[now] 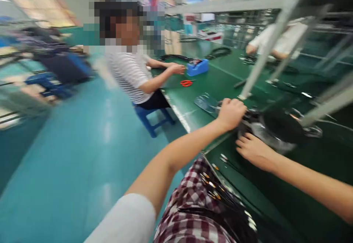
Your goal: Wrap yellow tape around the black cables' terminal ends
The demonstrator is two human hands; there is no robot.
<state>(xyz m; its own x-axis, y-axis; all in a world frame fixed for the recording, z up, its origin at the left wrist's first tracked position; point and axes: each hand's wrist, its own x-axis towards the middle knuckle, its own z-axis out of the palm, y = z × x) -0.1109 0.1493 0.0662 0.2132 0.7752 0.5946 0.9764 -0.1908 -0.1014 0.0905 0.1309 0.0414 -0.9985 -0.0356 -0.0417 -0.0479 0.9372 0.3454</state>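
My left hand [231, 114] is closed in a fist at the table edge, beside the foot of a pale metal post. What it grips is hidden and blurred. Just below and to the right, my right hand [255, 152] has its fingers curled against a dark bundle, and what lies in them is not clear. The bundle [281, 127] looks black and round, partly wrapped in clear plastic [261, 132]. Several black cables [217, 189] with white and orange tips lie over my lap and the table's near edge.
Clear plastic [205, 103] lies left of my hands on the green table [223, 79]. A co-worker [129, 70] sits on a blue stool [154, 121], near a blue holder [198, 67] and red-handled pliers [186, 83]. Pale posts [264, 55] rise at right; another person [286, 39] works beyond.
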